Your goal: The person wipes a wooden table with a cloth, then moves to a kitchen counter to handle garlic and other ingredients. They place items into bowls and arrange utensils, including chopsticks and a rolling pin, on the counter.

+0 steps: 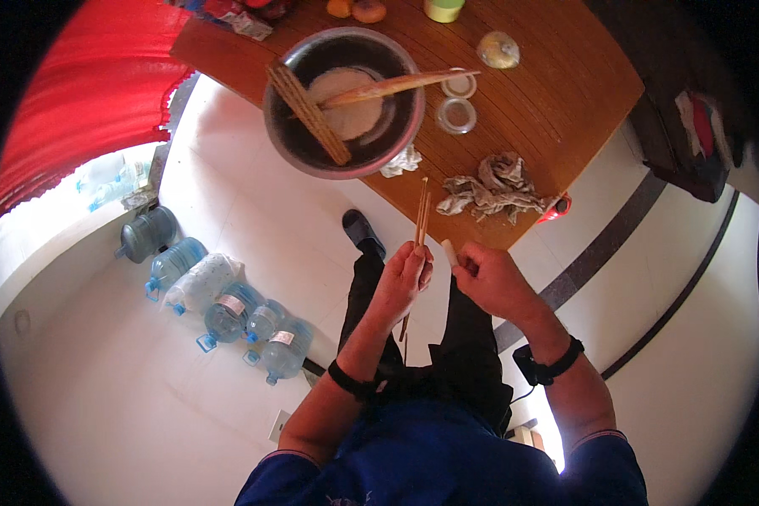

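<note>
Upright in my left hand (408, 273) are a few thin wooden sticks (422, 215), gripped near their middle, with their lower ends showing beneath the fist. Between the thumb and fingers of my right hand (490, 278) is a short whitish piece (450, 252); its material is unclear. The hands are close together but apart, just off the near edge of the wooden table (544, 133). Beyond them a large metal basin (284, 142) holds a pale substance (348, 104). Across its rim lie a ribbed wooden board (310, 114) and a long tapered wooden stick (405, 83).
A crumpled cloth (496, 190) lies near the table's corner, beside a red object (555, 209). Farther back are a glass jar (456, 116), a lid (459, 83) and a knotted plastic bag (498, 50). Several large water bottles (231, 313) line the floor at left.
</note>
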Tool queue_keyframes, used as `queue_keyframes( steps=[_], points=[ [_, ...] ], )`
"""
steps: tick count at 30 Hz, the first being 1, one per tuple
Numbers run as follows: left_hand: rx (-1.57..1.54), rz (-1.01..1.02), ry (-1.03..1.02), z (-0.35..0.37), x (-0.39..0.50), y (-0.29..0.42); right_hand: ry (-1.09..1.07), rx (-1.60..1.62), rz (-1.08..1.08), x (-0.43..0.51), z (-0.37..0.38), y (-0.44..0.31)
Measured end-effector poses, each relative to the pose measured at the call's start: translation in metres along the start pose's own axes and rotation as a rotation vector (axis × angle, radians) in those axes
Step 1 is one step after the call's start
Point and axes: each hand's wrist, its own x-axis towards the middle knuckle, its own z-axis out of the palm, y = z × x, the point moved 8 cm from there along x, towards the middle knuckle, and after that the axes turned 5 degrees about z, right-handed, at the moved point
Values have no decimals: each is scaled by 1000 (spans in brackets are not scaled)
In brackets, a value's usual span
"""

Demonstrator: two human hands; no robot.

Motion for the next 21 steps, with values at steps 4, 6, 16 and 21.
queue_keyframes(
  steps=[4,6,16,21],
  points=[
    [74,81,106,-28,-12,24,-92,-105,-71,9,34,-42],
    [118,107,182,-46,-20,31,-115,-135,-90,14,50,-57],
    [265,94,199,-80,-38,38,-149,-75,-99,31,89,-49],
    [299,92,267,-87,-39,39,297,-277,84,64,0,32]
  ],
)
